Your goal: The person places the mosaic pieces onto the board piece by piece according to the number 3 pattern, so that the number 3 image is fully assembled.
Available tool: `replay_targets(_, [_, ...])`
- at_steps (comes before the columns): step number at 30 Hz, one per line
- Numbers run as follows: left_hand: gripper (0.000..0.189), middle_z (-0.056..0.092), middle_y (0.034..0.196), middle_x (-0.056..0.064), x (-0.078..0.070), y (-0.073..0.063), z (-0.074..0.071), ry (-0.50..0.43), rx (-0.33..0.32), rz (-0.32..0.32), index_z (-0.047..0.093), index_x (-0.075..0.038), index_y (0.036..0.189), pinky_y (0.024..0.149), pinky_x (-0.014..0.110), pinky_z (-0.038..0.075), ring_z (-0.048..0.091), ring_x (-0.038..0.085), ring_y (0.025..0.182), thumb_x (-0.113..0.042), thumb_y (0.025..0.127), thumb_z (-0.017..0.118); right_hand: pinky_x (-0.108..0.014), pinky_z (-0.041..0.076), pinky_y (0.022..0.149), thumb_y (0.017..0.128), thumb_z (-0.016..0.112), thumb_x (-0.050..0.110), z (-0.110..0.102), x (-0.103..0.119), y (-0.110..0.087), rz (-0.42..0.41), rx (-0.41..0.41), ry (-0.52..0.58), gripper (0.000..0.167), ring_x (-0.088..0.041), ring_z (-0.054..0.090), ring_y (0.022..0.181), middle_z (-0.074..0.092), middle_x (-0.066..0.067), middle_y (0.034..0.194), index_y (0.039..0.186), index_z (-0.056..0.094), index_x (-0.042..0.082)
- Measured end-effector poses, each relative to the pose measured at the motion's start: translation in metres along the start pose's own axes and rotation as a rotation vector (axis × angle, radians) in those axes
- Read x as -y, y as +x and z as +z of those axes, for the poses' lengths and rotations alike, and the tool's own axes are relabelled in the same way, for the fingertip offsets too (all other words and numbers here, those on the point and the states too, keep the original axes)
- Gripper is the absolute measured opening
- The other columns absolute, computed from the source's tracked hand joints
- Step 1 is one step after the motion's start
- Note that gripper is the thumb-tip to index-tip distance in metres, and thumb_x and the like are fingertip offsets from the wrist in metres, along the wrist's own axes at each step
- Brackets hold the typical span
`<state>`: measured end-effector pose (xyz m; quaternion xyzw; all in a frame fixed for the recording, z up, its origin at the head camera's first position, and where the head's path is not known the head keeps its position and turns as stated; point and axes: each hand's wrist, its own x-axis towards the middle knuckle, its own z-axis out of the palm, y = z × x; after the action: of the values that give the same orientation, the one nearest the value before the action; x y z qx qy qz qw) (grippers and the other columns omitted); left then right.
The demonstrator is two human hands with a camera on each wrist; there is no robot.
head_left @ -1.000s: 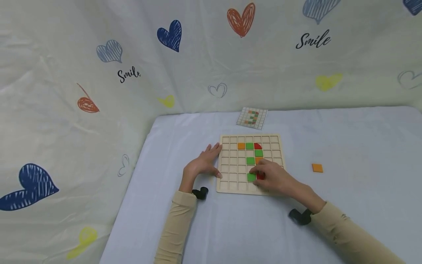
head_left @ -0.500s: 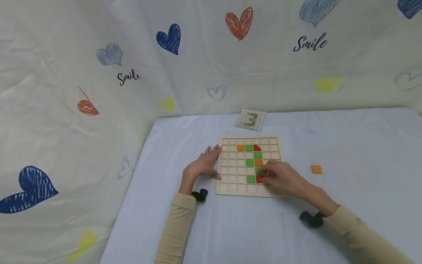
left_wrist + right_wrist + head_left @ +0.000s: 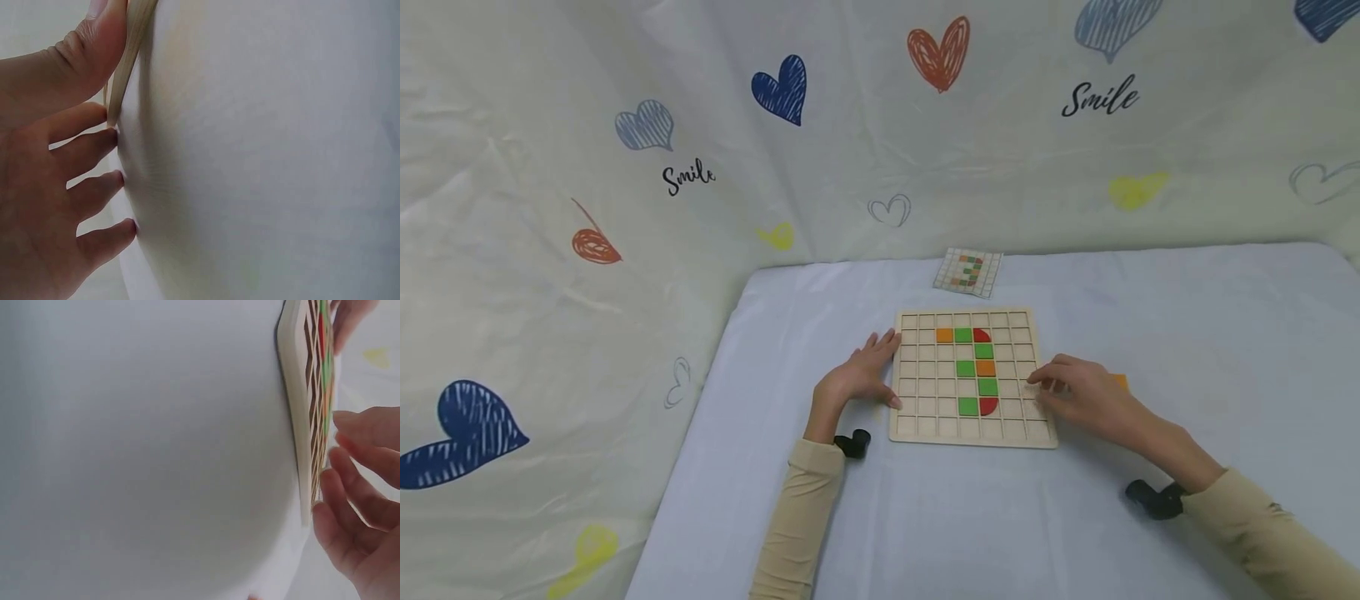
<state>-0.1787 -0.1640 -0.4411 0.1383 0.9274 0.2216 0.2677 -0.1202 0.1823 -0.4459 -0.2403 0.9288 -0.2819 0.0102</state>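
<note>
A square wooden grid board (image 3: 928,423) lies on the table with colored tiles set in its cells. Along its top tiled row run an orange tile (image 3: 944,335), a green tile (image 3: 963,335) and a red rounded tile (image 3: 982,335); more green and orange tiles stand below, ending in a second red rounded tile (image 3: 988,406). My left hand (image 3: 857,375) rests at the board's left edge, thumb and fingers spread. Over the right edge hovers my right hand (image 3: 1086,400), fingers loosely bent, nothing between them in the right wrist view. Behind it, a loose orange tile (image 3: 1122,381) is partly hidden.
Beyond the board, a small pattern card (image 3: 967,272) shows a similar colored figure on a grid. White cloth (image 3: 985,517) covers the table, and a curtain printed with hearts (image 3: 938,54) hangs behind. Black wrist cameras (image 3: 1153,500) sit under both wrists.
My right hand has let go of the red rounded tile at the bottom and moved right to the board's edge, uncovering the lower tiles. The left hand stays put.
</note>
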Motion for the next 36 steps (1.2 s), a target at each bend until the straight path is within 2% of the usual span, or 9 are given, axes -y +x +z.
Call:
replay_targets(11, [0.116,0.005,0.174,0.004,-0.001,-0.001,0.000,0.003,-0.004,0.009,0.015,-0.011,0.166,0.131,0.050,0.005,-0.001,0.028,0.161,-0.020,0.079,0.090,-0.034,0.056,0.066,0.082,0.075,-0.005,-0.018,-0.024,-0.015,0.081,-0.023,-0.103,0.021,-0.023,0.067,0.081,0.072,-0.008,0.093,0.103,0.076,-0.002])
replay_targets(17, [0.115,0.004,0.174,0.004,-0.001,-0.001,0.000,0.013,0.003,-0.002,0.014,-0.012,0.166,0.131,0.051,0.005,-0.002,0.028,0.161,-0.021,0.079,0.090,-0.035,0.053,0.064,0.082,0.073,-0.006,-0.021,-0.039,-0.021,0.125,-0.038,-0.130,0.023,-0.026,0.065,0.079,0.070,-0.013,0.094,0.105,0.075,-0.005])
replay_targets(26, [0.115,0.003,0.174,0.005,0.000,-0.002,0.000,0.010,0.005,0.013,0.014,-0.011,0.166,0.131,0.052,0.005,-0.003,0.029,0.161,-0.021,0.080,0.089,-0.055,0.057,0.074,0.081,0.077,-0.006,-0.020,-0.058,-0.028,0.157,-0.073,-0.181,0.021,-0.041,0.064,0.088,0.067,-0.028,0.102,0.101,0.074,-0.007])
replay_targets(36, [0.115,0.003,0.174,0.004,0.002,-0.001,0.000,0.004,0.000,0.021,0.013,-0.012,0.166,0.131,0.051,0.004,-0.003,0.028,0.161,-0.021,0.080,0.089,-0.051,0.057,0.067,0.077,0.083,-0.004,-0.022,-0.064,-0.033,0.142,-0.113,-0.175,0.022,-0.040,0.065,0.081,0.066,-0.028,0.095,0.095,0.072,-0.011])
